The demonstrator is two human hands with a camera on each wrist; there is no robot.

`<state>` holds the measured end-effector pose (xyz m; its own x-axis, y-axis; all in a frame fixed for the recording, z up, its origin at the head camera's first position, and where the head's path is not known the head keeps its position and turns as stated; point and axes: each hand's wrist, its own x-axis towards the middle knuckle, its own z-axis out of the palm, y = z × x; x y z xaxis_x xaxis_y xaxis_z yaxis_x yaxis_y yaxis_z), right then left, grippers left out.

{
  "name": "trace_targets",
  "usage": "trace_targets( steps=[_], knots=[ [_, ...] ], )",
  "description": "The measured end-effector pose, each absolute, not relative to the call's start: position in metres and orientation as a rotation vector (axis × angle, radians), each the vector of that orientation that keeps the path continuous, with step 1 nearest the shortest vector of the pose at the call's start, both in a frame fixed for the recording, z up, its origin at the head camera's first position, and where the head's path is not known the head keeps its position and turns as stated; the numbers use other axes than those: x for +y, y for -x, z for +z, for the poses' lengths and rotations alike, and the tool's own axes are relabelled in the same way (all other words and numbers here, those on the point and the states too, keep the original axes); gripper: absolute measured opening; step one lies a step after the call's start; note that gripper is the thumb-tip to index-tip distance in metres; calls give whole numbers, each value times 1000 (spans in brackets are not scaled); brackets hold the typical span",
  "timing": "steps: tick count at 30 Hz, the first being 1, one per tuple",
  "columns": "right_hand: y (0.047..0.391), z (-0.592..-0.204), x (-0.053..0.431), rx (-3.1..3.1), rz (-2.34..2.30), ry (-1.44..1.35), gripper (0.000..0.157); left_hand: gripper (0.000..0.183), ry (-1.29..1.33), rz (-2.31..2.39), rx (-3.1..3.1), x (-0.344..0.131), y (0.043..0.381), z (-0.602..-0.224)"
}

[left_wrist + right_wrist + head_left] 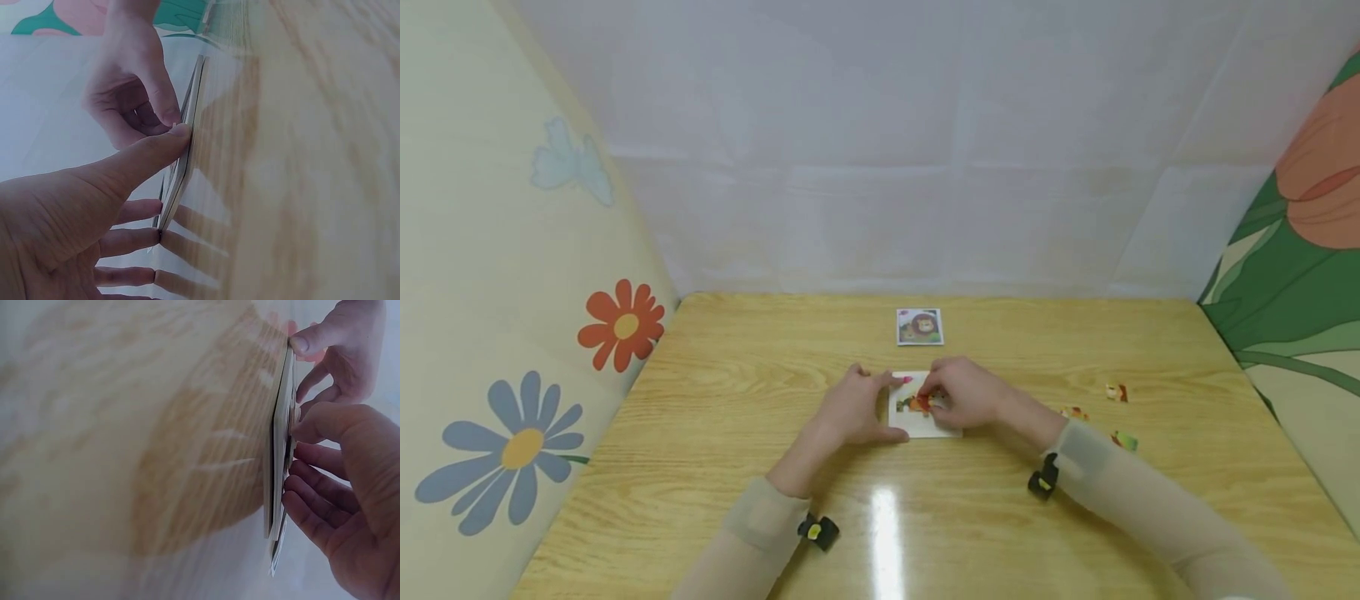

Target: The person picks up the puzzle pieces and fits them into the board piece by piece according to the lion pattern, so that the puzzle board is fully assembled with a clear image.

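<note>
The left arm point(737, 542) and right arm point(1157, 496) reach forward and slant inward, wrists well apart, the hands near each other. The left hand point(853, 408) spreads its thumb wide of the index finger, making a rounded gap; its other fingers lie nearly straight. The right hand point(973, 392) bends inward, fingers curled, the thumb tip drawn in close to the index fingertip.

You're in a booth-like nook here, screened on three sides! Straight ahead of you, at the far edge of the wood-grain table point(1000, 533), hangs a creased white cloth point(880, 125). Left, there's a pale wall panel point(467, 275) with painted flowers and a butterfly point(571, 162); right, a huge orange bloom point(1326, 187). Home or studio? You can't tell.
</note>
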<state>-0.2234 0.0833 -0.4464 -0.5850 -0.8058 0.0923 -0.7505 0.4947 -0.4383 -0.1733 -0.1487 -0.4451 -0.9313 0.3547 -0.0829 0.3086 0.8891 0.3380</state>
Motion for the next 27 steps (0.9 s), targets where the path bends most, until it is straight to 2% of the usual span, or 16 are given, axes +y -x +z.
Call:
trace_targets(
  steps=[21,27],
  knots=[
    [220,-446,81,2597,-706,1282,24,91,-519,471,2912,-149,173,-444],
    [219,-445,80,2580,-765,1169,24,91,-526,477,2916,-150,173,-444]
  ],
)
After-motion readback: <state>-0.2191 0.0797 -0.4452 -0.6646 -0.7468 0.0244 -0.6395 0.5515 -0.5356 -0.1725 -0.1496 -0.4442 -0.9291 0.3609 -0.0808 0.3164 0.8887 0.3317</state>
